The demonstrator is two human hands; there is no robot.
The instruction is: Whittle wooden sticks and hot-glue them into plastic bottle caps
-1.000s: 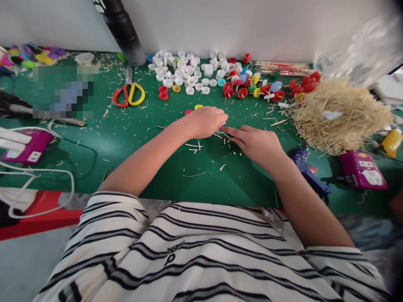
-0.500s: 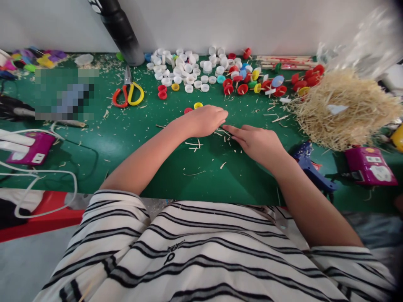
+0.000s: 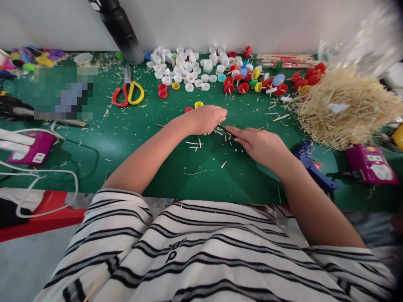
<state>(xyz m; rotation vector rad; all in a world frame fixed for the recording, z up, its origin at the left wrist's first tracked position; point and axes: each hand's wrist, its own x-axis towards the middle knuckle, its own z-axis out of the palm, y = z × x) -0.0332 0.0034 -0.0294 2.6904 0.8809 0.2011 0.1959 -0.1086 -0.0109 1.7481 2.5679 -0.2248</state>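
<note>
On the green table, my right hand (image 3: 256,142) is closed around a thin dark tool (image 3: 227,131), whose far end points toward my other hand. My left hand (image 3: 208,119) is bent over at the tool's tip, its fingers together; what they grip is hidden beneath them. A thin stick end (image 3: 160,125) shows to the left of my left forearm. Pale wood slivers (image 3: 195,144) lie scattered below the hands. Just behind my left wrist are a yellow cap (image 3: 198,104) and a red cap (image 3: 188,109).
Many white caps (image 3: 189,78) and red caps on sticks (image 3: 243,87) lie along the back. Scissors (image 3: 128,93) and a black bottle (image 3: 121,33) stand left. A straw-like heap (image 3: 349,109), blue glue gun (image 3: 315,170) and purple box (image 3: 372,164) are at right.
My right hand has drawn slightly right, away from my left hand, and more of the dark tool shows between them. My left hand has hardly moved.
</note>
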